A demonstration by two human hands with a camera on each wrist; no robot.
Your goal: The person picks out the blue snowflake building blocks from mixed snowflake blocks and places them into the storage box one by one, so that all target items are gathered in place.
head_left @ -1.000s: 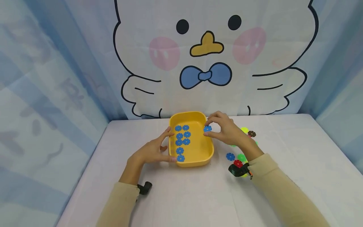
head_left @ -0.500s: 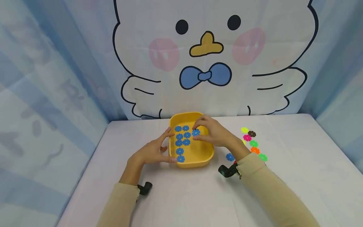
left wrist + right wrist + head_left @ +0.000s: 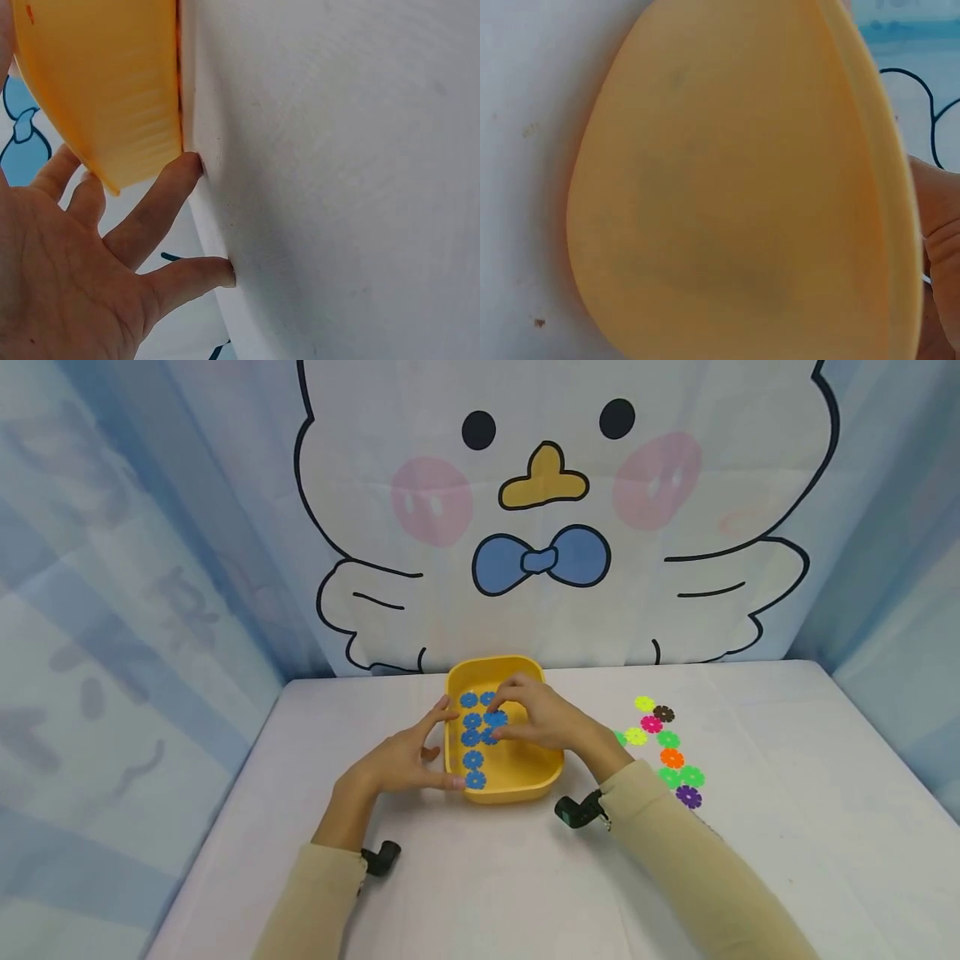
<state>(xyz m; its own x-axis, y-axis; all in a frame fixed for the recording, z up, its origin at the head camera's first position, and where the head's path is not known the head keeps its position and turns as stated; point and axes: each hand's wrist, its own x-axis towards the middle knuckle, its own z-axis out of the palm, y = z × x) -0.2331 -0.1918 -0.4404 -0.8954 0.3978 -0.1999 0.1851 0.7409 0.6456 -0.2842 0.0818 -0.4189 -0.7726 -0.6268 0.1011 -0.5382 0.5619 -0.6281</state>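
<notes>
A yellow tray (image 3: 532,777) stands at the table's far side, with several blue snowflake discs (image 3: 473,760) in two columns along its left. My left hand (image 3: 397,756) rests spread against the tray's left side, thumb at the near-left rim. In the left wrist view, its extended fingers (image 3: 154,214) lie by the tray's outer wall. My right hand (image 3: 543,717) reaches over the tray and pinches a blue snowflake disc (image 3: 496,718) between thumb and fingers, above the right column. Its fingers are hidden behind the tray wall (image 3: 727,195) in the right wrist view.
Right of the tray, loose snowflake discs lie on the white table (image 3: 480,885), including an orange disc (image 3: 672,758), a purple disc (image 3: 688,797) and a brown disc (image 3: 663,714). A printed curtain (image 3: 547,627) hangs behind the table's back edge.
My right hand has carried the pinched blue disc leftward from the tray's right rim to the right column. More loose discs show on the right. My left hand has stayed in place.
</notes>
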